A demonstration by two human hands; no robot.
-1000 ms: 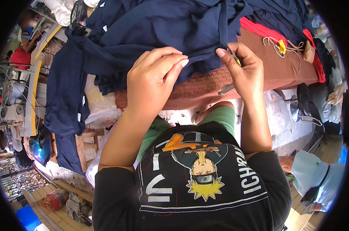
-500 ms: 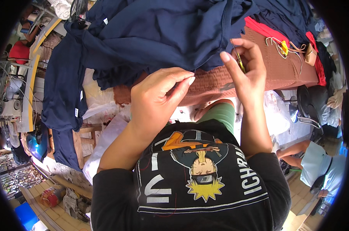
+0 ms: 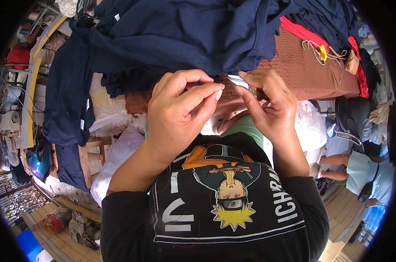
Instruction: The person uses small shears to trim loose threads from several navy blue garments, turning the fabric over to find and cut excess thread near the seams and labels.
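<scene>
My left hand (image 3: pixel 178 100) is closed in a pinch, thumb against forefinger, on what looks like a fine dark thread (image 3: pixel 224 80). Facing it, my right hand (image 3: pixel 270 96) is closed around small thread snips (image 3: pixel 239 81). Their bright blade points toward the left fingertips, and a bit of yellowish handle shows under the fingers. A small gap separates the two hands. Just beyond them lies a heap of dark navy cloth (image 3: pixel 176 43), its lower edge close to both hands. The palm of my right hand hides most of the snips.
The navy cloth covers much of a brown-draped table (image 3: pixel 313 70) and hangs off its left side. Red fabric (image 3: pixel 303 32) and looped cords (image 3: pixel 322 53) lie at the right. A wooden stool (image 3: pixel 93 153) stands at the left; another person (image 3: pixel 366 174) is at the far right.
My right hand has moved left and down toward my left hand, turning the snips so the blade points left. The left hand stays pinched in nearly the same place.
</scene>
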